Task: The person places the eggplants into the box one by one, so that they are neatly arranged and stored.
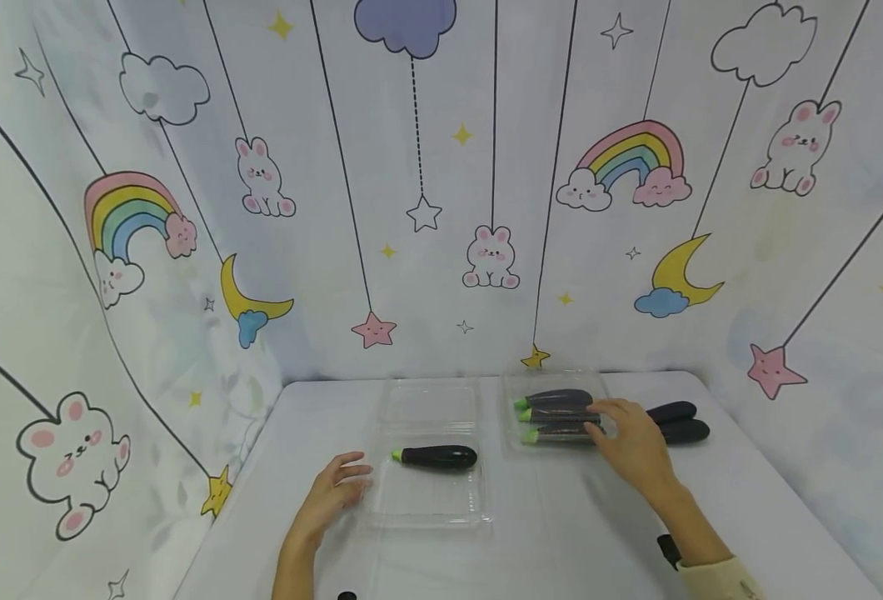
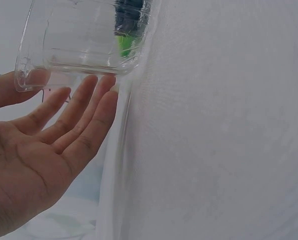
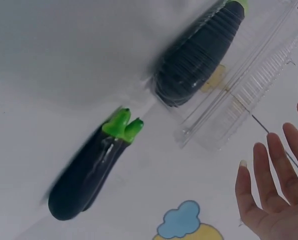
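My left hand (image 1: 329, 496) is at the left side of a clear plastic clamshell box (image 1: 419, 504), its lid folded back. In the left wrist view, the loosely bent fingers (image 2: 79, 115) lie by the box wall, and part of the thumb shows through the plastic. One dark eggplant (image 1: 441, 457) with a green stem end lies in this box. My right hand (image 1: 632, 446) hovers at the right side of a second clear box (image 1: 512, 444) holding three eggplants (image 1: 561, 398). Its fingers (image 3: 274, 175) are extended and hold nothing in the right wrist view.
Two loose eggplants (image 3: 86, 170) lie side by side on the white table (image 1: 561, 542), right of the second box. A white cloth backdrop (image 1: 441, 167) printed with clouds, rabbits and stars rises behind and at both sides.
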A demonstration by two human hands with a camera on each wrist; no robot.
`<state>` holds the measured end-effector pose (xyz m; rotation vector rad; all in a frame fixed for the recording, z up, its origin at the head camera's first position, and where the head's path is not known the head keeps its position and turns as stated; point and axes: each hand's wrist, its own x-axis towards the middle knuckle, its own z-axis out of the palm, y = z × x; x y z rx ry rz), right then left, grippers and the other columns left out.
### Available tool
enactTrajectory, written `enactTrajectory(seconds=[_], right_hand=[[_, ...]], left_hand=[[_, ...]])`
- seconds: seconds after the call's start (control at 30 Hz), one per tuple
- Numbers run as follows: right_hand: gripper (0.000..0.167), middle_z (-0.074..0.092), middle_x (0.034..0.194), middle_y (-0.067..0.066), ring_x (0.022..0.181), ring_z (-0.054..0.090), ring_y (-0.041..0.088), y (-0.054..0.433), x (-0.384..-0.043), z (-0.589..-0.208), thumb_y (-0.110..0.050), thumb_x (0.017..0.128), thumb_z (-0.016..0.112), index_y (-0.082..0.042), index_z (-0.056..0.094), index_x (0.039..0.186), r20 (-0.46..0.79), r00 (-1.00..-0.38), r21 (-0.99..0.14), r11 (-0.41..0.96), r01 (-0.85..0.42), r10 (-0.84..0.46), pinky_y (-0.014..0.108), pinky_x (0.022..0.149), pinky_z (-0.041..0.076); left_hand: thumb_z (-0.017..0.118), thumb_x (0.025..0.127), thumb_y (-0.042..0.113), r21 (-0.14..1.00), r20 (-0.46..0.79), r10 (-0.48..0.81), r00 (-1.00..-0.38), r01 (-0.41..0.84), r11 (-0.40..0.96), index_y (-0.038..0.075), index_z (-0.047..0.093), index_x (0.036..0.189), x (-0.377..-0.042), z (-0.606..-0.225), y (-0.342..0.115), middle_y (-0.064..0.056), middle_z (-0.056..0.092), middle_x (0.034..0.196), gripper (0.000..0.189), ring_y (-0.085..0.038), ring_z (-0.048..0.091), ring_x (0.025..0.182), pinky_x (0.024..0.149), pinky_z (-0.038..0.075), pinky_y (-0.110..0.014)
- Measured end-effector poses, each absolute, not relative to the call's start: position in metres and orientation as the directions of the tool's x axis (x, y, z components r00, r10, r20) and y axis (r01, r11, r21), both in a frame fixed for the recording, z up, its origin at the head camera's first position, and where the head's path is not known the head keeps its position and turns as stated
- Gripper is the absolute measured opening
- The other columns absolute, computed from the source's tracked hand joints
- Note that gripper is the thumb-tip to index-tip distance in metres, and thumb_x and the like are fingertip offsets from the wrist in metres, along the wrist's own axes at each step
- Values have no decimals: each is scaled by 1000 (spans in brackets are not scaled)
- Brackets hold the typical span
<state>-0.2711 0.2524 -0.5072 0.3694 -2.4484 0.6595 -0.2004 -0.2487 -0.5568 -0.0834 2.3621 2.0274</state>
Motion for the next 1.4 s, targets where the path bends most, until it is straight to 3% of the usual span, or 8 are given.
enactTrajectory(seconds=[0.2, 0.4, 0.7, 1.2, 1.4], right_hand=[[29, 72, 120, 18, 114, 63, 45, 261, -273, -507, -15, 87, 84, -7, 77, 114, 598, -792, -342, 857, -386, -118, 64, 92, 51], [29, 71, 122, 19, 115, 62, 46, 274, -272, -506, -15, 88, 83, -4, 77, 115, 574, -812, -371, 852, -370, -103, 65, 91, 50], [31, 71, 120, 22, 109, 64, 48, 291, -275, -512, -13, 86, 85, -4, 77, 115, 578, -806, -321, 873, -368, -127, 65, 83, 54], [26, 72, 114, 23, 108, 64, 48, 320, -282, -525, -9, 86, 82, 0, 77, 109, 564, -815, -311, 881, -358, -132, 65, 86, 51], [24, 70, 117, 26, 109, 63, 51, 335, -289, -532, -10, 87, 80, 0, 77, 109, 519, -847, -326, 889, -322, -116, 66, 84, 51]], left_hand=[[61, 98, 1, 987, -49, -18, -999, -52, 152, 0, 48, 149, -200, -559, -250, -27, 61, 137, 53, -42, 63, 121, 95, 57, -45], [60, 101, 2, 988, -53, -16, -998, -55, 144, -1, 48, 149, -200, -556, -249, -27, 61, 137, 50, -41, 64, 121, 96, 57, -44], [62, 100, 2, 987, -59, -20, -998, -62, 146, -1, 49, 148, -200, -556, -248, -27, 62, 136, 50, -38, 65, 119, 95, 57, -43], [63, 99, 4, 988, -60, -27, -998, -63, 138, 0, 49, 148, -201, -556, -247, -27, 62, 136, 51, -37, 65, 118, 95, 57, -44], [64, 99, 5, 987, -66, -31, -997, -69, 146, 1, 50, 148, -199, -555, -247, -25, 63, 135, 51, -36, 65, 118, 95, 57, -44]])
